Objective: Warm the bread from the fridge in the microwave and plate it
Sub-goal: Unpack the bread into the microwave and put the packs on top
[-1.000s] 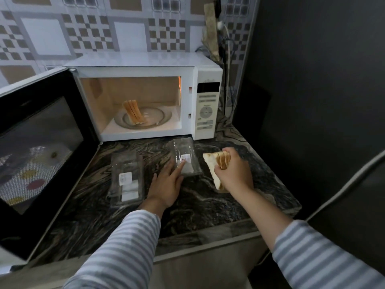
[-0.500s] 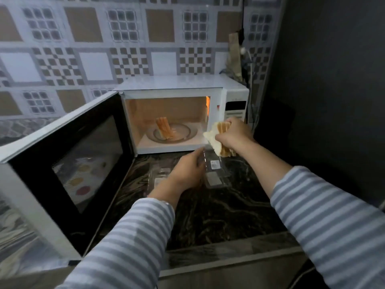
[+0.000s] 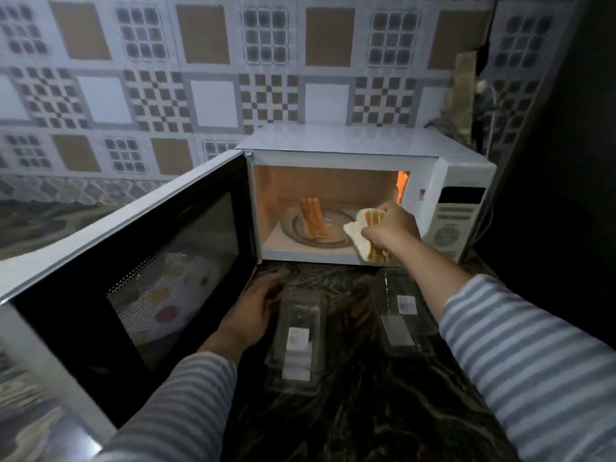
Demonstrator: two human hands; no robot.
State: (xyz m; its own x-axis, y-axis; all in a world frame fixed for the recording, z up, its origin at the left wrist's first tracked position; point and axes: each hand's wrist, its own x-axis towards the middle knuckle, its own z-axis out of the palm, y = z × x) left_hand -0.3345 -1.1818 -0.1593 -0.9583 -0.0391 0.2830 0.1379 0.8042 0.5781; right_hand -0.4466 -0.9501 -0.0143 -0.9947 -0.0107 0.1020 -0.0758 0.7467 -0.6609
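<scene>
Holding a bread stack (image 3: 365,233), the right hand (image 3: 393,230) sits at the microwave (image 3: 350,151) opening, lower right corner of the cavity. Right grip: fingers curled round the stack, slices edge-on, lower end hanging just over the cavity sill. Second bread stack (image 3: 311,217) already inside, standing on edge on the glass turntable (image 3: 336,240), left of the held one and apart from it. Cavity lamp is lit orange. Door (image 3: 133,278) swung fully open to the left, dark window facing the camera.

Left hand (image 3: 256,308) low on the dark marbled worktop (image 3: 366,411), just beside the door's lower edge and next to the left clear tray (image 3: 298,338). Left grip: fingers spread and fairly flat, holding nothing; whether it touches the tray I cannot tell, frame is blurred there. Second clear tray (image 3: 400,315) lies to the right, under the right forearm, labels facing up. Both sleeves striped. Patterned tile wall (image 3: 213,95) behind the microwave.
</scene>
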